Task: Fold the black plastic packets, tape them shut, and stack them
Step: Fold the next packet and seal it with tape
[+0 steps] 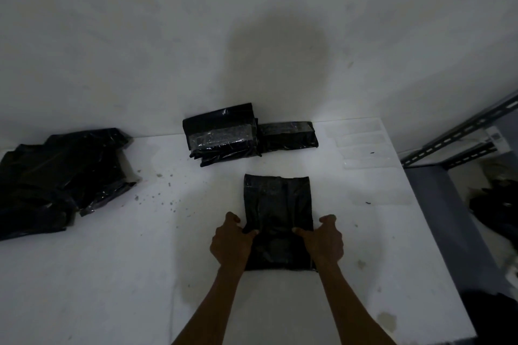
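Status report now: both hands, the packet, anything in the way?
Left hand and right hand both gripping the black packet, mid-fold on the white table. Taped stack behind. Nothing in the way.

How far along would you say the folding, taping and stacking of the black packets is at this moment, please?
Done: a stack of taped packets sits by the wall, with another folded packet beside it. In hand: the left hand and right hand pinch the sides of the packet being folded; no tape shows on it. Left: a loose pile of black packets, with tape strips waiting on the table edge.
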Tool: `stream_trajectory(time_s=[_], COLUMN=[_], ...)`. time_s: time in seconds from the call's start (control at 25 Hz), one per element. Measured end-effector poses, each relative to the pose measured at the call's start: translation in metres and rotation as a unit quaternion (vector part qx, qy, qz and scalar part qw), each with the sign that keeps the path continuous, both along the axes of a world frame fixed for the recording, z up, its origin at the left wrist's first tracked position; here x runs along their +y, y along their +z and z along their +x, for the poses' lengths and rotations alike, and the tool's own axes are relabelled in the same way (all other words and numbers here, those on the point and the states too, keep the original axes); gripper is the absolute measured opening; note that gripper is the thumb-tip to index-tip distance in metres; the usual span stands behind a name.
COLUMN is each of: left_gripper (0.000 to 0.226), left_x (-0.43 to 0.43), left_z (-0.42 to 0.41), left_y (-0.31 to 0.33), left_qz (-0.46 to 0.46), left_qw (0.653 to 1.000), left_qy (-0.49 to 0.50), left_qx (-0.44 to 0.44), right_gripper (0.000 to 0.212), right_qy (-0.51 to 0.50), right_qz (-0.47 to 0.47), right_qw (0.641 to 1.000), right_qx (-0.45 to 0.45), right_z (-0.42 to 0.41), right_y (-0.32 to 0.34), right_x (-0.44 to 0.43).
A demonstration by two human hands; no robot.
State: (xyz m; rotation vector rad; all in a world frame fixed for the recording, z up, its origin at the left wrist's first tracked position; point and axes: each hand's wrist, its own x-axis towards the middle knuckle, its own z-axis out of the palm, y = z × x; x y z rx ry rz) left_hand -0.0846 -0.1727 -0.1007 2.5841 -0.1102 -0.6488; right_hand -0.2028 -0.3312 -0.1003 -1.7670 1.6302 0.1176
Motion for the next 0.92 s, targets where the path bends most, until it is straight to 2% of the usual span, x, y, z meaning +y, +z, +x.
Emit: stream_trajectory(time_s=[0.16,0.24,0.36,0.44,0.56,0.68,0.8,0.92], left_gripper=[0.03,0.031,0.023,0.021,0.028,0.037,0.039,0.046], left_x=[-0.002,-0.002,-0.001,0.0,0.002,0.003,0.003,0.005], left_z=[0.005,0.006,0.003,0.003,0.006,0.01,0.014,0.014], left_y=[-0.001,-0.003,-0.008,-0.013,-0.013,-0.012,-0.016,-0.017], left_qz=[-0.043,-0.118,-0.167,-0.221,-0.269,-0.276,-0.258,-0.265], left_qw=[0.998,0.989,0.98,0.963,0.938,0.935,0.944,0.938], left_qy=[-0.011,-0.018,-0.005,0.054,0.108,0.089,0.075,0.062], left_qx=[0.043,0.086,0.108,0.144,0.189,0.202,0.191,0.213], right_gripper=[0.062,0.045,0.026,0.023,0.02,0.029,0.029,0.031], right_qy=[-0.003,0.024,0.081,0.089,0.058,0.02,0.013,0.013], right_qz=[0.012,0.022,-0.009,-0.01,0.051,0.102,0.104,0.105], right_qw=[0.999,0.997,0.991,0.987,0.977,0.969,0.971,0.969], right_qx=[-0.036,-0.072,-0.107,-0.135,-0.197,-0.225,-0.214,-0.225], right_z=[-0.005,-0.008,-0.015,-0.017,-0.02,-0.024,-0.025,-0.025], right_y=[0.003,0.002,-0.004,-0.003,-0.001,-0.004,-0.008,-0.01], right_x=[-0.003,-0.009,-0.013,-0.014,-0.018,-0.027,-0.031,-0.032])
